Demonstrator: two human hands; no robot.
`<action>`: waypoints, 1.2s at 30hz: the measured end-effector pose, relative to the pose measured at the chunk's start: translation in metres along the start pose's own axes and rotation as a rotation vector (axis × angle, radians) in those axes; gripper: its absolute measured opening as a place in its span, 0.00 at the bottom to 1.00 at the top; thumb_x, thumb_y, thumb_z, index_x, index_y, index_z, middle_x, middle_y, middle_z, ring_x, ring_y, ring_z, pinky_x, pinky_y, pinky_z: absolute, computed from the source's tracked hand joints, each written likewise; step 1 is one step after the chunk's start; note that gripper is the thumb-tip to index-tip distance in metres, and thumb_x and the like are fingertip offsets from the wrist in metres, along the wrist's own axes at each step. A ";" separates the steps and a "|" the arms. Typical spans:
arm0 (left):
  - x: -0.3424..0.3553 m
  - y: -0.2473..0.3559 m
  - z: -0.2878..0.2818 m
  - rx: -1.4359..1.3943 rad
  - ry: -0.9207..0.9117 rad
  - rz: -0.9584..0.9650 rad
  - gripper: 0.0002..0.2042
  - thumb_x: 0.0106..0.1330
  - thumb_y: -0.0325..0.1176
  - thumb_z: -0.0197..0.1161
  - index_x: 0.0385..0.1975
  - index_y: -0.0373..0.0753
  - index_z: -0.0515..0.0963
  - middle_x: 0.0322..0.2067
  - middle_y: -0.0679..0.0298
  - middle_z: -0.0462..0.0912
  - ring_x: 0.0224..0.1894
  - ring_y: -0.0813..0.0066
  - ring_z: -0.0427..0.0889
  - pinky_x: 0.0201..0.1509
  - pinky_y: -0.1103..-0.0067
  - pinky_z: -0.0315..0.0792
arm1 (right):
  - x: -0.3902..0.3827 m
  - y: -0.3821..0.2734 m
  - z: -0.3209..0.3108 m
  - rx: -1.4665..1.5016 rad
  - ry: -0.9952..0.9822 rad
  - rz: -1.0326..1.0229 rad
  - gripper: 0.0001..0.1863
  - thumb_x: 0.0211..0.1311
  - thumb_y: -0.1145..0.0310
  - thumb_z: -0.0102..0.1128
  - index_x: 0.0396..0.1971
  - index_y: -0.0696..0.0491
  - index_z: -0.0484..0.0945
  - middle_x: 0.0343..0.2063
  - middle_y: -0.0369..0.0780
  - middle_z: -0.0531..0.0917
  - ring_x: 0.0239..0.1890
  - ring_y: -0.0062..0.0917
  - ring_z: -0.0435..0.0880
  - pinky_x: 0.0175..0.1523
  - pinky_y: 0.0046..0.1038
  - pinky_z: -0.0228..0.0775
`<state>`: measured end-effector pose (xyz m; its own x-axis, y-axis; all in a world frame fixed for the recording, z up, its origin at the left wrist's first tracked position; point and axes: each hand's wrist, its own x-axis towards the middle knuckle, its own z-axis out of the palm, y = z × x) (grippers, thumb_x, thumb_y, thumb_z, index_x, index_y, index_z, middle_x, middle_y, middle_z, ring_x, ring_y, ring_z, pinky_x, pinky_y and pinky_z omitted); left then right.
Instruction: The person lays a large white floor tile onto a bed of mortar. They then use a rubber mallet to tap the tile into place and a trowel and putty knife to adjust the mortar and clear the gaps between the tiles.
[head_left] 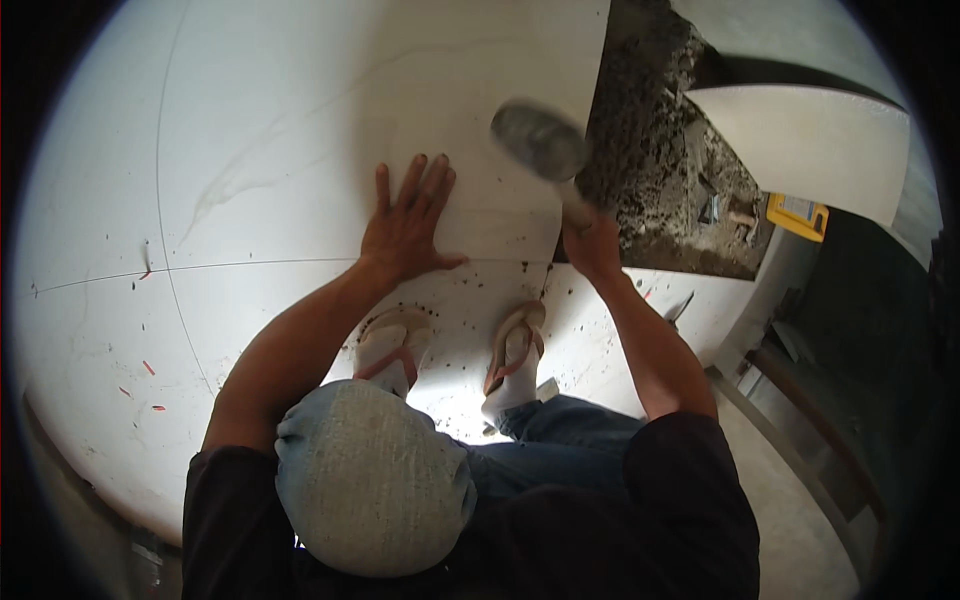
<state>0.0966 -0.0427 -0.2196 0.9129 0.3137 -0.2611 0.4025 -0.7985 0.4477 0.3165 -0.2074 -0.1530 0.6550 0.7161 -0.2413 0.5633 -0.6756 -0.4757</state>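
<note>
My left hand (408, 228) lies flat on a large white, faintly veined floor tile (290, 110), its fingers spread, close to the tile's near joint. In my right hand (594, 246) is the handle of a mallet with a dark grey, rounded head (540, 138). The mallet head is blurred and appears over the tile's right part; whether it touches the surface cannot be told. Right of the tile's edge is a strip of rough grey-brown mortar (640, 150) that no tile covers.
A loose white tile (810, 140) leans over the mortar at the right, beside a yellow tool or case (797, 217). My sandalled feet stand on the nearer tiles (270, 330). Red slivers (149, 368) and dark crumbs are scattered there. A dark panel-like surface (850, 310) is far right.
</note>
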 end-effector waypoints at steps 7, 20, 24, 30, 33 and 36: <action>0.000 0.004 -0.008 0.080 -0.103 -0.026 0.57 0.45 0.75 0.56 0.70 0.41 0.47 0.72 0.61 0.40 0.73 0.60 0.35 0.69 0.44 0.27 | -0.001 0.004 -0.004 0.023 0.008 -0.020 0.09 0.56 0.68 0.61 0.25 0.58 0.75 0.18 0.48 0.78 0.22 0.36 0.80 0.28 0.32 0.69; 0.007 0.005 -0.009 0.059 -0.008 0.015 0.61 0.41 0.73 0.61 0.69 0.37 0.46 0.72 0.57 0.39 0.74 0.58 0.33 0.69 0.44 0.25 | -0.007 0.024 0.011 -0.126 -0.076 0.103 0.10 0.59 0.67 0.56 0.31 0.59 0.79 0.23 0.50 0.81 0.29 0.40 0.84 0.37 0.39 0.73; 0.018 0.008 -0.022 0.093 -0.083 0.011 0.61 0.40 0.73 0.62 0.70 0.37 0.46 0.72 0.57 0.38 0.74 0.58 0.31 0.69 0.46 0.25 | -0.010 -0.022 0.009 0.346 0.131 0.254 0.14 0.58 0.64 0.54 0.37 0.58 0.80 0.30 0.55 0.82 0.38 0.51 0.81 0.43 0.45 0.71; 0.011 0.014 -0.025 0.104 -0.106 0.092 0.57 0.42 0.71 0.63 0.70 0.42 0.48 0.71 0.56 0.40 0.74 0.57 0.31 0.70 0.46 0.23 | 0.010 -0.021 -0.033 0.124 -0.160 0.410 0.19 0.59 0.57 0.56 0.39 0.59 0.80 0.29 0.54 0.82 0.37 0.48 0.82 0.42 0.41 0.73; 0.006 0.010 -0.018 0.161 -0.133 0.208 0.51 0.48 0.69 0.60 0.70 0.49 0.51 0.72 0.58 0.41 0.73 0.56 0.32 0.70 0.47 0.24 | -0.006 0.015 -0.083 0.008 -0.275 0.297 0.19 0.58 0.54 0.57 0.37 0.56 0.79 0.27 0.52 0.82 0.36 0.47 0.82 0.42 0.42 0.72; 0.005 0.015 -0.009 0.192 -0.074 0.300 0.43 0.55 0.64 0.57 0.69 0.52 0.53 0.71 0.57 0.42 0.73 0.53 0.35 0.70 0.47 0.25 | -0.057 0.082 -0.138 -0.280 -0.248 0.085 0.21 0.59 0.50 0.56 0.37 0.54 0.77 0.27 0.48 0.81 0.33 0.45 0.81 0.40 0.42 0.72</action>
<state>0.1079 -0.0484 -0.2068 0.9782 0.0189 -0.2067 0.0912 -0.9336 0.3464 0.3953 -0.3281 -0.0615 0.5833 0.6526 -0.4836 0.6503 -0.7319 -0.2034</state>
